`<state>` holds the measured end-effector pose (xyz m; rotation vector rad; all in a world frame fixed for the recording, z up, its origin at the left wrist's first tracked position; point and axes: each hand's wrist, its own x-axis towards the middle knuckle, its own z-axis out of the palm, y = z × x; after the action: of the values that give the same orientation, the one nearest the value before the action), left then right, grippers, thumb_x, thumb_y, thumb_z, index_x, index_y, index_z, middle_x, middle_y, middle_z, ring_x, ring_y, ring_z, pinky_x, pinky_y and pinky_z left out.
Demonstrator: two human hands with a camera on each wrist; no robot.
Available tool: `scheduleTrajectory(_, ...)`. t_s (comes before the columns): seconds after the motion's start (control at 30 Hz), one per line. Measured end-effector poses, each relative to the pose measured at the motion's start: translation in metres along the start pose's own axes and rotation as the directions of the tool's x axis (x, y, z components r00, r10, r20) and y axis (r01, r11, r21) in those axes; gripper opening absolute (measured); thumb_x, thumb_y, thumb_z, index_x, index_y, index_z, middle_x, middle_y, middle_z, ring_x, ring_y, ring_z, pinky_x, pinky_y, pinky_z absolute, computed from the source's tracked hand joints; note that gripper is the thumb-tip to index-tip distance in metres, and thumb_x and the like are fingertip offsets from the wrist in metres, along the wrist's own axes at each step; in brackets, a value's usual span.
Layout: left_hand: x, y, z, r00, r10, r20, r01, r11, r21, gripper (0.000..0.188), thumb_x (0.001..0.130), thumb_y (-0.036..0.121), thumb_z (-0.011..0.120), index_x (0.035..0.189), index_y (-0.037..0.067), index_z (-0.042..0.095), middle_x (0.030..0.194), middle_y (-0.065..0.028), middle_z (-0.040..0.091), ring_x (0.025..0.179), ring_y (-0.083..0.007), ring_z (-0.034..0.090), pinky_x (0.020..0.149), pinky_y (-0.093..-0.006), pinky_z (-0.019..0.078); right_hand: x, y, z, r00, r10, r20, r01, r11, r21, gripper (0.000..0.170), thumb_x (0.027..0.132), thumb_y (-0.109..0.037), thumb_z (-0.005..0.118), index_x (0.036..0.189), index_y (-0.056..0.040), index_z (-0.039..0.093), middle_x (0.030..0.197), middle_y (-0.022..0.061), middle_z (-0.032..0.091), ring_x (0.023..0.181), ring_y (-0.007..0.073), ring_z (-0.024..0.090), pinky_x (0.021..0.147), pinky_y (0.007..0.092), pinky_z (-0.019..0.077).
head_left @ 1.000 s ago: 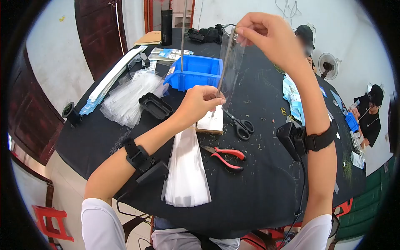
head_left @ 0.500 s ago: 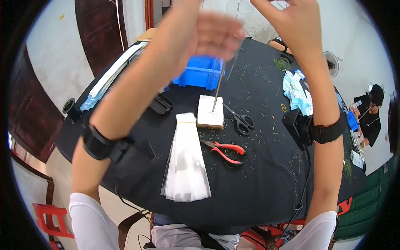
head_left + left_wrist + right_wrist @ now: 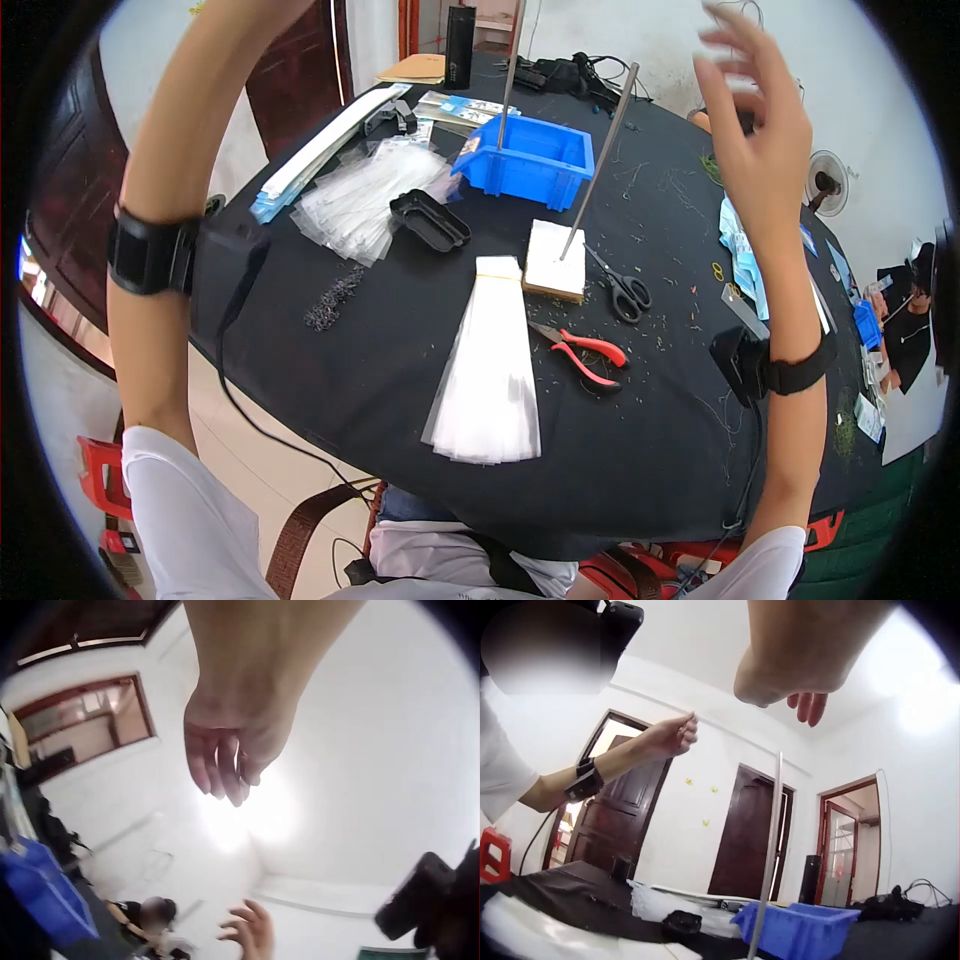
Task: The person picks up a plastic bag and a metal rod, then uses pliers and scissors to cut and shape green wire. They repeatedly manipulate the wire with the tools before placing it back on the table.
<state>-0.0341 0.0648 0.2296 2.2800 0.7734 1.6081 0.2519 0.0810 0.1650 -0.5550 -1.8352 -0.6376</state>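
My left hand (image 3: pixel 232 754) is raised high, its fingers hanging loosely with nothing in them; the head view cuts it off, while the right wrist view shows it against the wall. Also raised is my right hand (image 3: pixel 755 135), fingers spread and no object in them. Nearest to it, a thin metal rod (image 3: pixel 600 160) stands tilted on a white-topped block (image 3: pixel 556 262). A fanned stack of clear plastic sleeves (image 3: pixel 485 370) lies in front of the block. Beside them are black scissors (image 3: pixel 629 296) and red-handled pliers (image 3: pixel 590 350).
A blue bin (image 3: pixel 530 165) stands behind the block, with another upright rod (image 3: pixel 508 90) by it. More clear sleeves (image 3: pixel 370 195) and a black tray (image 3: pixel 430 220) lie to the left. Light blue packets (image 3: pixel 740 245) lie at the right. Another person (image 3: pixel 908 330) is at the far right.
Both hands held a clear sleeve at the rod; they have since let go. The left hand rose and swung left out of the head view, while the right stays raised with fingers spread.
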Motion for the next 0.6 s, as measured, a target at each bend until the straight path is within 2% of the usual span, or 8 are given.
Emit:
scheduleTrajectory(0.1,-0.055,-0.071,-0.032,0.904,-0.419,0.084,0.422,0.906,-0.020,0.035,0.090,0.035,0.054,0.093,0.002,0.063,0.075,-0.0056,0.061,0.068,-0.0140,0.062,0.060,-0.0285,0.0536,-0.030,0.015,-0.008,0.974,0.198,0.107,-0.200,0.980,0.007,0.030,0.082,-0.009,0.061,0.111,-0.0082,0.057,0.093,0.0079,0.063,0.073,0.0126,0.060,0.056,0.0246,0.0479)
scheduleTrajectory(0.13,-0.073,-0.094,-0.043,0.752,-0.620,0.226,0.647,0.760,-0.069,0.030,0.087,0.033,0.058,0.092,0.003,0.063,0.076,-0.0049,0.060,0.071,-0.0132,0.061,0.061,-0.0283,0.0527,-0.041,0.019,-0.009,0.954,0.274,0.124,-0.275,0.961,-0.010,0.030,0.082,-0.010,0.061,0.112,-0.0083,0.057,0.091,0.0074,0.062,0.071,0.0126,0.060,0.056,0.0242,0.0474)
scheduleTrajectory(0.17,-0.096,-0.128,-0.047,0.598,-0.767,0.234,0.789,0.615,-0.002,0.025,0.084,0.029,0.063,0.090,0.005,0.063,0.074,-0.0025,0.059,0.065,-0.0110,0.059,0.056,-0.0253,0.0505,-0.051,0.023,-0.009,0.926,0.349,0.141,-0.349,0.937,-0.027,0.031,0.082,-0.010,0.060,0.113,-0.0085,0.057,0.089,0.0070,0.062,0.069,0.0125,0.059,0.055,0.0237,0.0469)
scheduleTrajectory(0.23,-0.137,-0.157,-0.041,0.350,-0.912,0.213,0.937,0.342,-0.076,0.024,0.081,0.025,0.067,0.089,0.003,0.063,0.072,-0.0028,0.058,0.061,-0.0103,0.057,0.051,-0.0233,0.0482,-0.068,0.030,-0.009,0.877,0.426,0.224,-0.415,0.905,-0.095,0.031,0.082,-0.009,0.060,0.112,-0.0084,0.057,0.088,0.0068,0.061,0.069,0.0127,0.059,0.055,0.0243,0.0464)
scheduleTrajectory(0.3,-0.154,-0.165,-0.038,0.355,-0.923,0.146,0.926,0.369,0.080,0.019,0.081,0.018,0.067,0.088,0.002,0.062,0.067,-0.0005,0.058,0.057,-0.0072,0.056,0.048,-0.0206,0.0463,-0.082,0.039,-0.010,0.830,0.476,0.291,-0.454,0.879,-0.143,0.030,0.082,-0.009,0.060,0.112,-0.0083,0.056,0.087,0.0067,0.061,0.068,0.0131,0.059,0.055,0.0254,0.0461)
scheduleTrajectory(0.4,-0.168,-0.171,-0.033,0.255,-0.957,0.135,0.935,0.280,0.216,0.026,0.080,0.018,0.068,0.095,-0.002,0.062,0.066,-0.0041,0.060,0.049,-0.0078,0.054,0.039,-0.0191,0.0412,-0.099,0.052,-0.013,0.758,0.535,0.373,-0.518,0.841,-0.154,0.031,0.082,-0.008,0.060,0.112,-0.0079,0.055,0.086,0.0070,0.060,0.065,0.0153,0.058,0.056,0.0295,0.0456)
scheduleTrajectory(0.5,-0.172,-0.174,-0.031,0.323,-0.933,0.156,0.911,0.352,0.215,0.027,0.078,0.014,0.069,0.097,-0.004,0.061,0.067,-0.0067,0.061,0.050,-0.0083,0.054,0.040,-0.0195,0.0416,-0.107,0.054,-0.013,0.711,0.585,0.391,-0.579,0.802,-0.147,0.030,0.081,-0.010,0.061,0.110,-0.0080,0.056,0.083,0.0071,0.061,0.063,0.0163,0.058,0.057,0.0305,0.0456)
scheduleTrajectory(0.6,-0.174,-0.167,-0.019,0.404,-0.915,0.008,0.879,0.391,0.273,0.029,0.077,0.008,0.068,0.100,-0.005,0.059,0.066,-0.0092,0.061,0.050,-0.0086,0.055,0.038,-0.0197,0.0403,-0.117,0.065,-0.012,0.722,0.519,0.458,-0.507,0.847,-0.159,0.029,0.079,-0.010,0.062,0.108,-0.0082,0.056,0.080,0.0073,0.061,0.060,0.0173,0.058,0.056,0.0304,0.0453)
